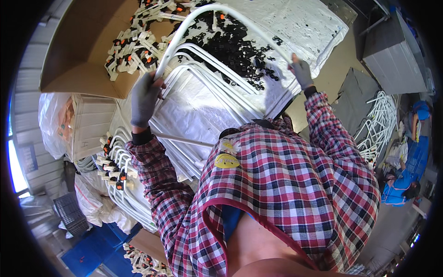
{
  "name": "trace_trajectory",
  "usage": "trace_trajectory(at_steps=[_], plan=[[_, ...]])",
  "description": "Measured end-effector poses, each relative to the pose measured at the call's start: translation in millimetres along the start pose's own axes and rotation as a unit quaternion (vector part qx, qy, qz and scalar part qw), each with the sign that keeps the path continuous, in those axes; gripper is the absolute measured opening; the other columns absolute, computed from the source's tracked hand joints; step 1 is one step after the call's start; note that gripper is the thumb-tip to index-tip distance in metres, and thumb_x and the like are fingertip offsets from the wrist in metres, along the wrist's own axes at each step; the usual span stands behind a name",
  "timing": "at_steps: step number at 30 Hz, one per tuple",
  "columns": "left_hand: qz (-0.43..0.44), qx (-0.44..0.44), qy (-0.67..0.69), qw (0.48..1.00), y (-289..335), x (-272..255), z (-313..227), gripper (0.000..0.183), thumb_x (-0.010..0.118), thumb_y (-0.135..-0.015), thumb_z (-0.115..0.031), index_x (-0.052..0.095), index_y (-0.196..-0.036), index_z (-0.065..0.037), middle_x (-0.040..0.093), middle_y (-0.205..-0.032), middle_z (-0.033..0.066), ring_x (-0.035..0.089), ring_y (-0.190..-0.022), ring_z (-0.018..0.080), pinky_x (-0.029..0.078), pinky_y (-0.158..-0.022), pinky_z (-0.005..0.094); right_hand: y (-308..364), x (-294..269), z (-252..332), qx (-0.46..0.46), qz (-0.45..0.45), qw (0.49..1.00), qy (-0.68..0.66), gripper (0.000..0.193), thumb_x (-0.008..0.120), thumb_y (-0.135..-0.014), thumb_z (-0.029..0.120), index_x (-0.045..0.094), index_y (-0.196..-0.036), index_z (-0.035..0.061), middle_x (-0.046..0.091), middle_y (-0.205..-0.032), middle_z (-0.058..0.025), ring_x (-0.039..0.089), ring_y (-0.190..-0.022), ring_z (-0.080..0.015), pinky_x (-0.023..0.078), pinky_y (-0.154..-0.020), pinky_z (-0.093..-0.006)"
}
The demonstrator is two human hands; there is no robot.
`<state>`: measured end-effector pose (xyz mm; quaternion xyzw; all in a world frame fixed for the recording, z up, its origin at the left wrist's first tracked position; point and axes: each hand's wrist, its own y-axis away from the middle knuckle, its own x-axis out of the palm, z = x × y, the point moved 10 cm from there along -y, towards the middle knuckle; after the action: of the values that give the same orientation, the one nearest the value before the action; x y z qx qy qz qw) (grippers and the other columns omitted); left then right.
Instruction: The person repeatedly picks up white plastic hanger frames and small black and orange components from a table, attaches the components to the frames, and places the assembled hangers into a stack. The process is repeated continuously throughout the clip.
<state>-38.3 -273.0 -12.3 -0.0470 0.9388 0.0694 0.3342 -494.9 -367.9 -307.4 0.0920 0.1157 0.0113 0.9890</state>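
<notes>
Both my hands wear grey gloves and hold one bent white metal tube (217,9), a U-shaped arch lifted above the table. My left hand (144,96) grips its left leg; my right hand (302,70) grips its right leg. Under the arch lies a stack of similar white tubes (217,76) on a white sheet (304,23) strewn with small black parts (235,44). My plaid shirt fills the lower picture.
A cardboard box (78,51) at upper left holds white fittings with black and orange pieces (134,44). More tubes with fittings (115,171) lie at left. Another pile of white tubes (380,122) lies on the floor at right, near a person in blue (406,177).
</notes>
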Motion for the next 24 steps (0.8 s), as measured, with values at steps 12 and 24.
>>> trace_trajectory(at_steps=[12,24], plan=[[-0.318,-0.136,0.018,0.938,239.1,-95.5,125.4,0.016,0.059,-0.097,-0.016,0.064,-0.094,-0.001,0.056,-0.068,-0.0011,0.04,-0.052,0.0035,0.03,-0.048,0.0195,-23.5,106.4,-48.4,-0.027,-0.028,0.964,0.263,0.035,0.069,-0.084,0.034,0.06,-0.102,0.005,0.067,-0.093,-0.0172,0.065,-0.09,-0.0372,0.052,-0.076,-0.0445],[-0.281,-0.07,0.02,0.957,183.1,-88.6,104.3,0.017,0.059,-0.098,-0.015,0.065,-0.104,0.0,0.059,-0.073,0.0003,0.043,-0.054,0.0028,0.033,-0.05,0.0183,-5.1,147.0,-26.8,0.079,0.196,0.909,-0.36,0.019,0.066,-0.093,0.01,0.051,-0.103,0.0036,0.064,-0.099,-0.0106,0.071,-0.081,-0.0188,0.055,-0.065,-0.0268]])
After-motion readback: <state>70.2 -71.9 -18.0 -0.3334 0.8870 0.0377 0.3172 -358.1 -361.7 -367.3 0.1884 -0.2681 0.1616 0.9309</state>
